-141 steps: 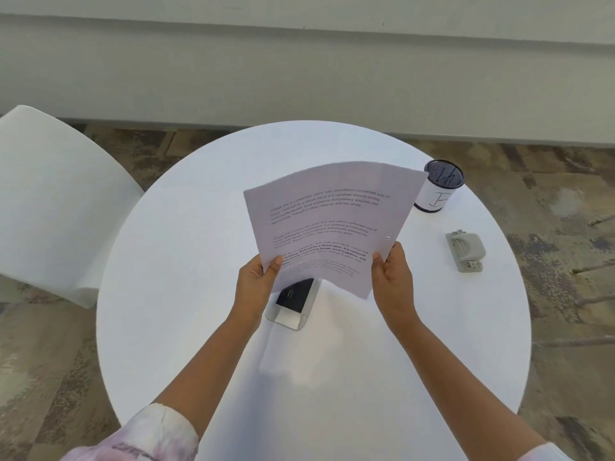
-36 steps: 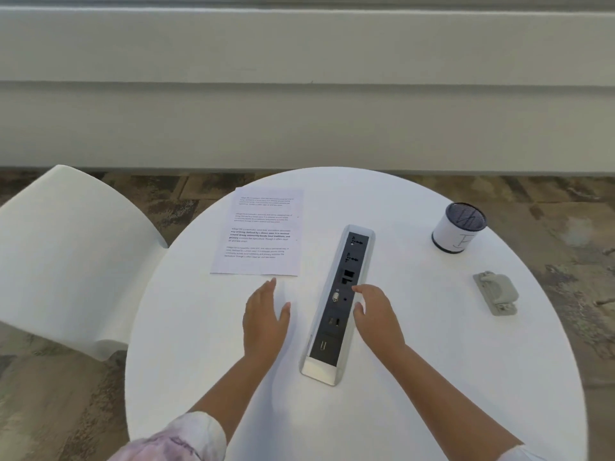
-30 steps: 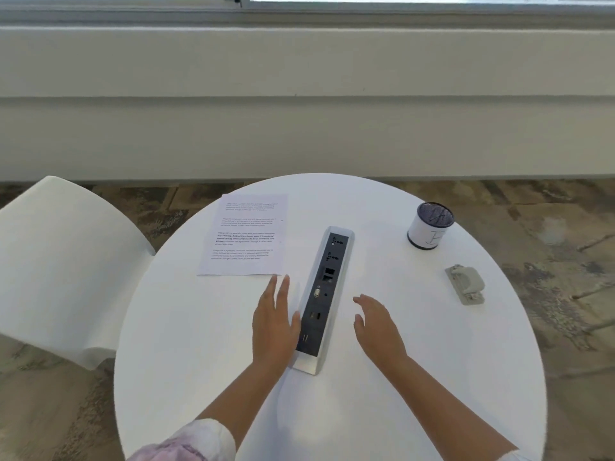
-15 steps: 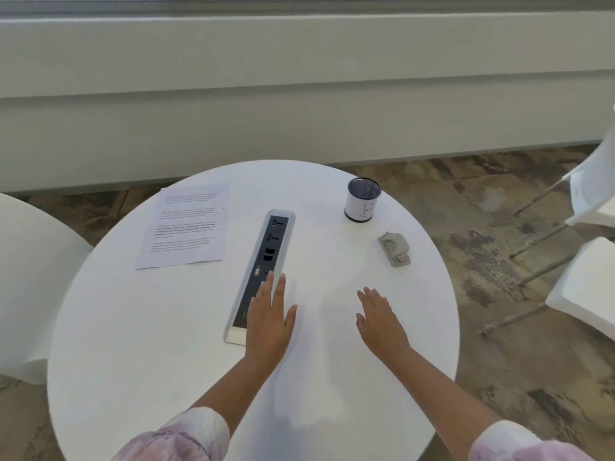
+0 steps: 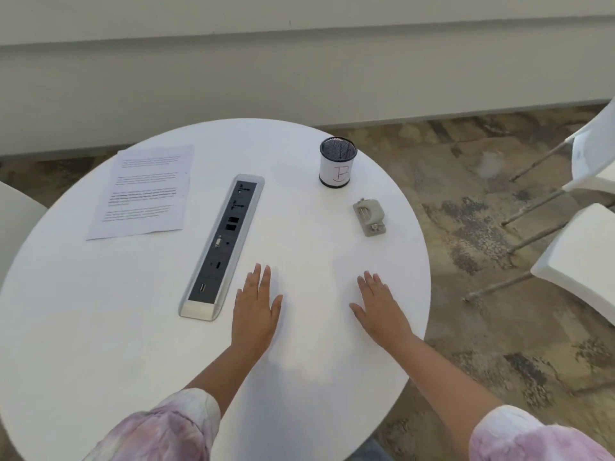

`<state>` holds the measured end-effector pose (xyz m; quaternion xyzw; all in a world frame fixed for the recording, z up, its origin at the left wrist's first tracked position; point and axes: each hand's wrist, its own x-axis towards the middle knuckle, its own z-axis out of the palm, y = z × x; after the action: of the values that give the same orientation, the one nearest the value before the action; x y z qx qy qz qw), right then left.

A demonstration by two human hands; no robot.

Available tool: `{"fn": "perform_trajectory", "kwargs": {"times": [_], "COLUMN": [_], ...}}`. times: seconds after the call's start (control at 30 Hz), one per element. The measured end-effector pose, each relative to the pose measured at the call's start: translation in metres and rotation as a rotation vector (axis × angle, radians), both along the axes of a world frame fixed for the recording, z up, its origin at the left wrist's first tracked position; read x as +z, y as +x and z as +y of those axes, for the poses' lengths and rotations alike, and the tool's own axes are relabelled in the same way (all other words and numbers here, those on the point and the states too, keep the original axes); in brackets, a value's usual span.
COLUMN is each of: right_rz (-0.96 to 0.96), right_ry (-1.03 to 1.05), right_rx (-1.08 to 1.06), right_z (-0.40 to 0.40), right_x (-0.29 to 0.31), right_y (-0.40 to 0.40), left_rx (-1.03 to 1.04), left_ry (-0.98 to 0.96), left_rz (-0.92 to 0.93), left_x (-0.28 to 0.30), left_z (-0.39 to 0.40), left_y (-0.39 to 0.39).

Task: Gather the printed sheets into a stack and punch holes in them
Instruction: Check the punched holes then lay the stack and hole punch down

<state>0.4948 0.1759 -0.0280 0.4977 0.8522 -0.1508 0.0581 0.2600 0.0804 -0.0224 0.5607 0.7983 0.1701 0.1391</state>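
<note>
Both hands lie flat and empty on the worktop (image 5: 100, 327); the hole punch (image 5: 369, 216) lies ahead of the right hand (image 5: 379, 306), its long axis pointing away, while the printed sheets (image 5: 146, 191) lie far ahead-left of the left hand (image 5: 256, 307).

Left hand (image 5: 255, 311): flat, palm down, fingers extended, empty. Right hand (image 5: 379, 306): flat, palm down, fingers spread, empty. Both forearms outstretched.
</note>
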Motion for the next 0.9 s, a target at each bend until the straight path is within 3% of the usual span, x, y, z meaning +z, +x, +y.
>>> {"fn": "perform_trajectory", "kwargs": {"times": [0.57, 0.9], "right_rz": [0.082, 0.106], "right_ry": [0.014, 0.036], "right_rx": [-0.003, 0.03], "right_z": [0.041, 0.067], "right_x": [-0.015, -0.019], "right_y": [-0.014, -0.028], "left_rx": [0.096, 0.016], "left_ry": [-0.097, -0.069], "left_rz": [0.153, 0.166], "left_x": [-0.028, -0.03], "left_z": [0.039, 0.061], "left_y": [-0.012, -0.031]}}
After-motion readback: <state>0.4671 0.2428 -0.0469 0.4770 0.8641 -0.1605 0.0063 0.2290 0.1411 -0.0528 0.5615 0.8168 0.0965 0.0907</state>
